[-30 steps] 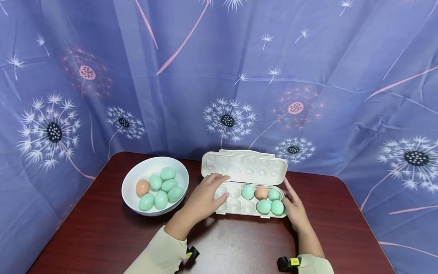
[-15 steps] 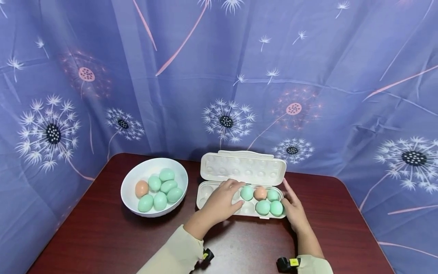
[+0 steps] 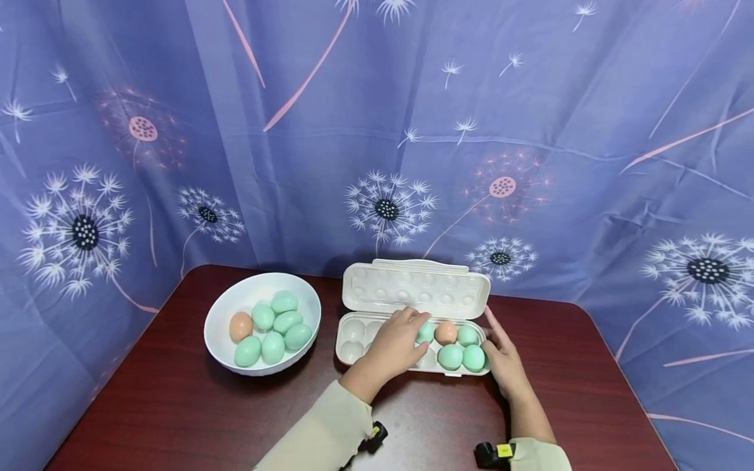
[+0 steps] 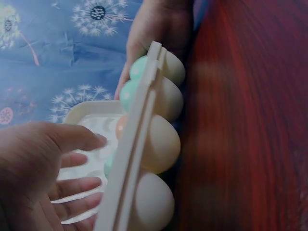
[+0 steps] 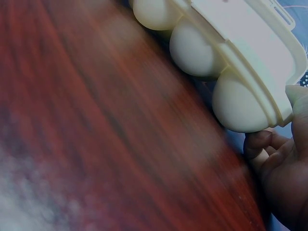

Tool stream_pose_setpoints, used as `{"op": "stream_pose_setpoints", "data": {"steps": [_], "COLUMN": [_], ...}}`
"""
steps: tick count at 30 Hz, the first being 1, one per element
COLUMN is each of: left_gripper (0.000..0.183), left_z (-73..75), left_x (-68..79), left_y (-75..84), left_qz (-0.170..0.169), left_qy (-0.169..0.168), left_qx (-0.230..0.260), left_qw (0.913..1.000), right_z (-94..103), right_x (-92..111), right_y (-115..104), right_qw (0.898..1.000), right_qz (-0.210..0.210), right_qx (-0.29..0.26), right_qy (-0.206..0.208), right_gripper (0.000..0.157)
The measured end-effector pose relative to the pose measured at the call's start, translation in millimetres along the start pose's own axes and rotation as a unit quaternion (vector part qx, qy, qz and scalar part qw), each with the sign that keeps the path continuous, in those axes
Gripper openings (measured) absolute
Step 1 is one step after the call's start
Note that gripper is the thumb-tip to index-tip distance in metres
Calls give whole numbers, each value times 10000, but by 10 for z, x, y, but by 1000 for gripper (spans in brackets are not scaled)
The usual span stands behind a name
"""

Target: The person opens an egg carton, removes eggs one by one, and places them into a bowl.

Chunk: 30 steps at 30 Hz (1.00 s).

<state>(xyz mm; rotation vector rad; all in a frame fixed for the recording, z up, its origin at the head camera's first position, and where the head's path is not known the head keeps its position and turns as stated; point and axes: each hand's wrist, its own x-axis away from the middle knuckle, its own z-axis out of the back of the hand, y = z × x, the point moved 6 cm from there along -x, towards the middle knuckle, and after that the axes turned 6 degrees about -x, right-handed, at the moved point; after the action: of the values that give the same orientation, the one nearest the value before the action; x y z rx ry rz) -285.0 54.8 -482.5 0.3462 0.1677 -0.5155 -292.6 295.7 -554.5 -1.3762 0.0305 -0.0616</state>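
Note:
A cream plastic egg carton [image 3: 352, 333] stands on the table with its lid [image 3: 412, 288] raised. Its right half holds green eggs [image 3: 450, 357] and one orange egg [image 3: 446, 333]. My left hand [image 3: 393, 345] is over the middle of the carton, fingers spread and thumb apart, close to a green egg [image 3: 423, 332] in the back row. That hand covers part of the middle cups; in the left wrist view its fingers [image 4: 79, 187] hold nothing. My right hand [image 3: 508, 366] grips the carton's right end, with curled fingers against the end cup in the right wrist view.
A white bowl [image 3: 213, 327] stands left of the carton. Inside lie several green eggs [image 3: 273, 347] and one orange egg [image 3: 240, 326]. The dark red table [image 3: 436, 425] ends at a blue dandelion-print curtain [image 3: 306, 196] behind.
My left hand has moved right along the carton, from its left cups toward the green egg in the back row. My right hand stays at the right end.

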Motion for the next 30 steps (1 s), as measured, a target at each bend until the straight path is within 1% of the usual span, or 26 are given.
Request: {"op": "stream_pose_setpoints", "data": {"steps": [3,5,12,18,25,30], "left_gripper": [54,54,52,46,39,41], "left_z": [-39,-66,-159,-164,-173,-198], "left_x": [-13,-25,-65,-78,-78,-76], "left_y": [-14,-19,-31,-18,6,-2], "left_qz": [82,118,233,320,208,200], "left_qy": [21,25,7,130,392,372], "left_qx": [-206,-251,-188,-196,-57,-83], "left_qw": [9998,9996,9996,9992,9990,9991], "right_z": [-6,-6,-10,-10,-3,-8], "right_x": [-4,-3,20,21,-3,19], "right_y": [6,4,-28,-34,-16,-36], "right_qw": [10000,10000,9999,9998,9998,9998], "right_qz": [30,61,144,168,179,196], "right_qx": [0,5,21,4,12,7], "right_qy": [-14,-7,-21,-40,-46,-24], "right_gripper": [73,73,73,73,72,73]}}
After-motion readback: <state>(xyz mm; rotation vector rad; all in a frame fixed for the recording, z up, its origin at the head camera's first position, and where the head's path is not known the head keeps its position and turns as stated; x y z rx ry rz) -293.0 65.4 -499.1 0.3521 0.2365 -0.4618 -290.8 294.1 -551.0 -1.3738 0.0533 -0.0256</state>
